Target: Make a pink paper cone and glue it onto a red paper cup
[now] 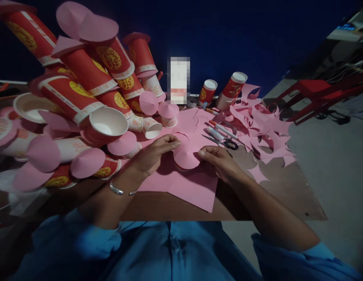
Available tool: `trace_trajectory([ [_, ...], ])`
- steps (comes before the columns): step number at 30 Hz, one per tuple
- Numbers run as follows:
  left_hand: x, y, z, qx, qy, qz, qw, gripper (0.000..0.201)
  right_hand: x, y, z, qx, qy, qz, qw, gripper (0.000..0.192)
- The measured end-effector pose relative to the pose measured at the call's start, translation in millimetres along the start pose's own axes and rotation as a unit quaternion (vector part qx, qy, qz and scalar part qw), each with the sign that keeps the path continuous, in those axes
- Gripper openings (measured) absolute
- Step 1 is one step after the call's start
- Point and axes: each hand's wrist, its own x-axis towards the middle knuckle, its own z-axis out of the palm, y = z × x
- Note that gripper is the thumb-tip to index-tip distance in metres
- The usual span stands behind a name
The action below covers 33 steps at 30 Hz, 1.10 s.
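Observation:
A shallow pink paper cone [186, 155] is in front of me, with the edge of what looks like a paper cup showing under its near side. My left hand [158, 152] pinches at the cone's upper left edge, thumb and forefinger together. On the opposite side, the thumb and fingers of my right hand [218, 160] are closed on the right edge. Beneath lies a pink paper sheet [199, 195] with curved cuts toward its far part. Black-handled scissors [230, 144] lie to the right of the cone, beside a glue-like tube [216, 133] and a red-capped marker [224, 128].
Red and white paper cups with pink cone tops crowd the left, several stacked into leaning towers [84, 66]. Two red cups [207, 93] stand at the back. Pink paper offcuts [263, 128] pile up on the right of the brown table [292, 195]. A red stool [308, 89] stands beyond.

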Motion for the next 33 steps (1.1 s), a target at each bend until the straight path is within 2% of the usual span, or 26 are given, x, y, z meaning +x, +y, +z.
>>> trace_trajectory([
  [3,-1,1,1.2,0.015,-0.013,-0.011,1.000,0.039,0,-2,2,-0.001,-0.002,0.021,1.000,0.061],
  [10,-1,2,1.1,0.013,-0.021,-0.032,0.999,0.040,0,-2,2,-0.005,-0.007,0.022,1.000,0.061],
  [19,1,-1,0.9,-0.009,-0.009,-0.003,1.000,0.038,8,8,5,-0.033,0.038,-0.050,0.997,0.062],
  [25,1,-1,1.9,0.006,-0.010,-0.013,1.000,0.033,7,5,8,-0.008,0.032,-0.025,0.999,0.062],
  [27,1,-1,1.3,0.013,-0.004,0.002,1.000,0.032,8,5,7,-0.033,0.046,-0.052,0.997,0.060],
  [29,1,-2,0.5,0.021,0.005,0.015,1.000,0.033,8,7,3,-0.075,0.085,-0.113,0.987,0.052],
  [31,2,-2,0.0,0.026,0.014,0.019,0.999,0.032,7,9,0,-0.133,0.126,-0.193,0.964,0.044],
  [33,1,-2,-0.1,0.029,0.020,0.018,0.999,0.028,4,10,-2,-0.206,0.141,-0.274,0.929,0.043],
])
